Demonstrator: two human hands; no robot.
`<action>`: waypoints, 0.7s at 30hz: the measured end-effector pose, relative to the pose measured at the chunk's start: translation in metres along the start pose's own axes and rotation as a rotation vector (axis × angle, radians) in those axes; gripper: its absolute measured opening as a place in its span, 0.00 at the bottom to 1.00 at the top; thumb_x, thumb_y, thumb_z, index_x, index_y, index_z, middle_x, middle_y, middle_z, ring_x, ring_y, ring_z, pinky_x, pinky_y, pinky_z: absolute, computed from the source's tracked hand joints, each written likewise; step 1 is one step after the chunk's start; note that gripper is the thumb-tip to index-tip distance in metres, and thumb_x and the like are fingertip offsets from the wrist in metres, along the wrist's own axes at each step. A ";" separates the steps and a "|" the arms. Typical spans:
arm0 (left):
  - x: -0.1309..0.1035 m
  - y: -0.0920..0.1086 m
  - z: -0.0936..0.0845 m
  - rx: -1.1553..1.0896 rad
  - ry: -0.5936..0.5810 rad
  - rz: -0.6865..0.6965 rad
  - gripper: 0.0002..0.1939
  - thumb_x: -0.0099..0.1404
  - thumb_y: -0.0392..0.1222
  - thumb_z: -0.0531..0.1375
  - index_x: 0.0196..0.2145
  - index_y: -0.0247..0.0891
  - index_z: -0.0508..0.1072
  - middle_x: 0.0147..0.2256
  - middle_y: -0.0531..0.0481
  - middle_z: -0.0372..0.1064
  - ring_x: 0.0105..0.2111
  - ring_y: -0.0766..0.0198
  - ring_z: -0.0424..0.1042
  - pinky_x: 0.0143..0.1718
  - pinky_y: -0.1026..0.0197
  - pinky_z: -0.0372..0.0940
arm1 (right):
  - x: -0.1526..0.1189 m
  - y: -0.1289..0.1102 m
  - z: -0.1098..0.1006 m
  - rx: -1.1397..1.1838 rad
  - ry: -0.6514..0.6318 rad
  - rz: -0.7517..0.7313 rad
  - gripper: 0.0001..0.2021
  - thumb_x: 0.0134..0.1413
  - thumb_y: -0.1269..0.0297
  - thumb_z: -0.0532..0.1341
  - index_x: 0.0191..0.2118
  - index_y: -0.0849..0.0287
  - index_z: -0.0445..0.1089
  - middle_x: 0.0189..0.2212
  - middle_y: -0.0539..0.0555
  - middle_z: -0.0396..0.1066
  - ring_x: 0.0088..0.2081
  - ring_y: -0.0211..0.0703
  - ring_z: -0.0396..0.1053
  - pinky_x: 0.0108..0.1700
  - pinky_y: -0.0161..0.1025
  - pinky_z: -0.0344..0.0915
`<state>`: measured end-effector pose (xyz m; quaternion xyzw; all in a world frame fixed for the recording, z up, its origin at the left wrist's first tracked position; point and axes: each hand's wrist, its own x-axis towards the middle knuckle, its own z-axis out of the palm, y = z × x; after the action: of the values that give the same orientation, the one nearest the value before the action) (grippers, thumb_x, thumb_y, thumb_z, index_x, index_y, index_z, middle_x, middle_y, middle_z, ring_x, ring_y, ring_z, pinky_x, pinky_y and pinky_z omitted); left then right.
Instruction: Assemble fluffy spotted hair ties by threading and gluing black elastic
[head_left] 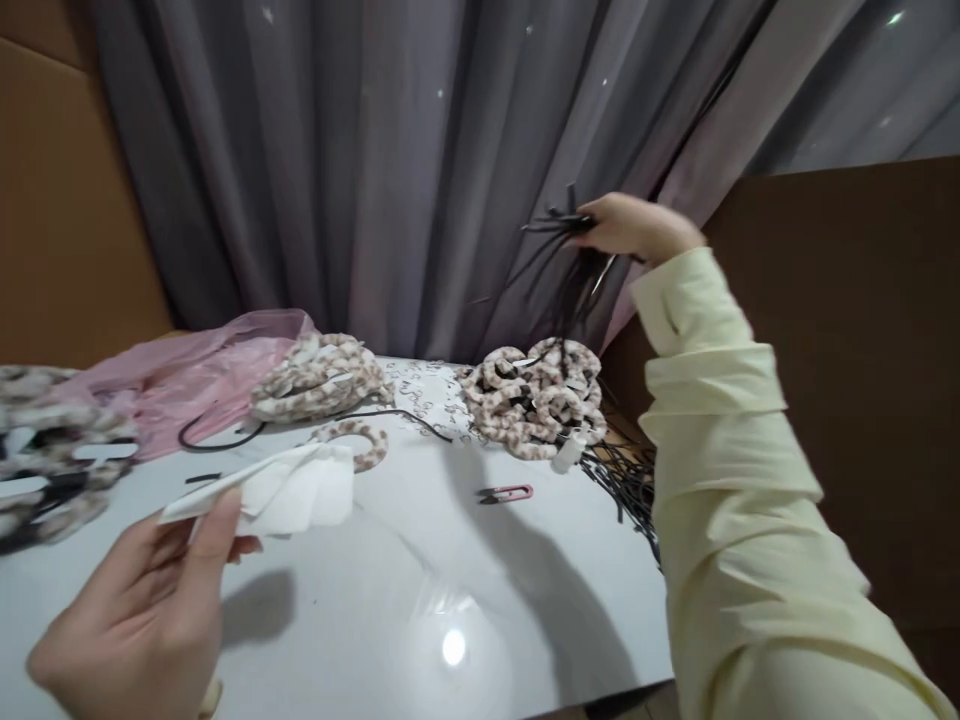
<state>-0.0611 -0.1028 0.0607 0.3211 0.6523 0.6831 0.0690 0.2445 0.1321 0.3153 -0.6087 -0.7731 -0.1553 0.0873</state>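
Note:
Between the thumb and fingers of my left hand point(150, 590) is a white tissue point(300, 490), held above the front left of the table. My right hand point(637, 225) is raised high over the back right and grips a bunch of thin black cords point(577, 270), whose ends hang down and stick out to the left. Below the cords lies a pile of fluffy white-and-brown spotted rings point(532, 400). One single spotted ring point(367, 445) rests on the table just behind the tissue, which partly covers it.
Pink-handled thread snips point(506, 494) lie mid-table. A small whitish bottle-like item point(568, 452) is by the right pile. More black cords point(626, 480) spread at the right edge. Spotted bundles point(322, 380), a pink plastic bag point(202, 370) and small metal-looking pieces point(427, 395) are at the back.

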 end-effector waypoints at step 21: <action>-0.028 0.032 0.001 -0.201 -0.604 -0.002 0.09 0.57 0.46 0.60 0.26 0.37 0.73 0.22 0.53 0.68 0.22 0.67 0.65 0.24 0.69 0.59 | -0.199 -0.166 0.100 1.124 -0.480 -0.517 0.22 0.50 0.56 0.63 0.51 0.56 0.66 0.42 0.51 0.72 0.41 0.40 0.70 0.42 0.32 0.66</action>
<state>-0.0281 -0.1212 0.0803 0.5003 0.5321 0.6177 0.2918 0.1376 -0.0502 0.1352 -0.2832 -0.8557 0.3954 0.1766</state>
